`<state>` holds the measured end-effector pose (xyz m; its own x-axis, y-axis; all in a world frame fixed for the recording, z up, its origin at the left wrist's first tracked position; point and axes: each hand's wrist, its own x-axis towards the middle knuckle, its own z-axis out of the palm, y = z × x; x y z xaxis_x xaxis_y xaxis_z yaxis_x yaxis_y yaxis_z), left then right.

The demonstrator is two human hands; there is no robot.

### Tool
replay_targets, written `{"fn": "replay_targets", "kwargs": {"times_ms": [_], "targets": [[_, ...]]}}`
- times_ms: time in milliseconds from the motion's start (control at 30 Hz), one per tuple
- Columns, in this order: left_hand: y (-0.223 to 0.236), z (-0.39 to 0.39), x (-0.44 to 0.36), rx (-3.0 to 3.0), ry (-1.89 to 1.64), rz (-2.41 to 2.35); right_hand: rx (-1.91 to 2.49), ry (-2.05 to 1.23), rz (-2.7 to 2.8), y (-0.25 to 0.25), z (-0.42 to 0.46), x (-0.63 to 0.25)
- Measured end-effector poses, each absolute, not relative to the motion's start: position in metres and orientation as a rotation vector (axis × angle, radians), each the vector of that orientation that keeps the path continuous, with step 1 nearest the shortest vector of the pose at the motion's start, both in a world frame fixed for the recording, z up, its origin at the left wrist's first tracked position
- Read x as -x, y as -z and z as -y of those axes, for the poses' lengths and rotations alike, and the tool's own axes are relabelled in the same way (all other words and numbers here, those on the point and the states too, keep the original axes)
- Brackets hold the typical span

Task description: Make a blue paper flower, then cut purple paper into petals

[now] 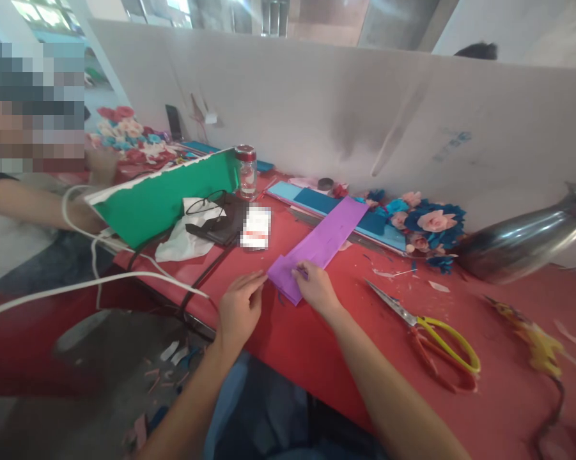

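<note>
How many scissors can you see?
1: the metal scissors with one yellow and one red handle, lying on the red table, right of the purple paper strip. Others could be hidden.

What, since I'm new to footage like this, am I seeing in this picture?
No machine here: a person works barehanded, filmed by a camera worn on their head, looking forward and down. The right hand holds a purple strip near its closer end; the left hand is at that end's edge, its grip unclear. On the red table lie scissors and a yellow corded tool; a metal jug and artificial flowers are farther back. At far left is another person's arm.
</note>
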<state>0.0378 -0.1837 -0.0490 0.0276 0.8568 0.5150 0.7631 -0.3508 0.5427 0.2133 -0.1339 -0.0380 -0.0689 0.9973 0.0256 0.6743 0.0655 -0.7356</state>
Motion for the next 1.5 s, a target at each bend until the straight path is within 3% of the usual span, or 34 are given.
{"fn": "replay_targets", "kwargs": {"times_ms": [433, 767, 933, 1167, 1300, 1500], "targets": [[0.051, 0.184, -0.041, -2.336, -1.047, -1.751, 1.644, -0.623, 1.869, 0.047, 0.140, -0.211], [0.047, 0.183, -0.046, -2.573, -0.787, -1.422, 1.661, -0.536, 1.968, 0.035, 0.145, -0.209], [0.043, 0.181, -0.048, -2.634, -0.772, -1.442, 1.656, -0.414, 1.996, 0.015, 0.171, -0.291], [0.036, 0.174, -0.048, -2.622, -0.651, -1.281, 2.106, -0.368, 1.978, 0.026, 0.251, -0.457], [0.030, 0.172, -0.048, -2.665, -0.591, -1.180, 1.895, -0.485, 2.060, 0.037, 0.265, -0.478], [0.033, 0.174, -0.046, -2.717, -0.576, -1.165, 2.015, -0.658, 1.851, 0.017, 0.263, -0.461]]}}
